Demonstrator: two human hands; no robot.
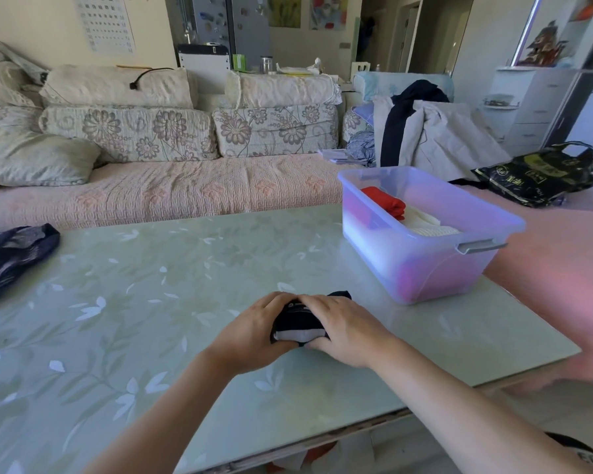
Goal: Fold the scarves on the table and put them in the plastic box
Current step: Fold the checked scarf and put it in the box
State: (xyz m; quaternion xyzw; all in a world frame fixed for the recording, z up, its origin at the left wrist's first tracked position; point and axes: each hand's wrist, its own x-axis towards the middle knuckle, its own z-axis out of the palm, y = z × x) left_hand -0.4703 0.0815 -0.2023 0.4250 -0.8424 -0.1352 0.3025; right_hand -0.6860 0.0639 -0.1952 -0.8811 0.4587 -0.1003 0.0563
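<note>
Print on wall chart (105, 23) and black bag (541, 177) is unreadable.

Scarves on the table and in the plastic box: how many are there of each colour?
Black scarf with white stripe, held by left hand and right hand: 1
Dark blue patterned scarf, left on the table: 1
Red scarf, in the plastic box: 1
White scarf, in the box: 1
Total: 4

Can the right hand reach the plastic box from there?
Probably yes: the plastic box stands open, just ahead and right of the right hand, only bare table between. It grips the folded scarf.
</note>
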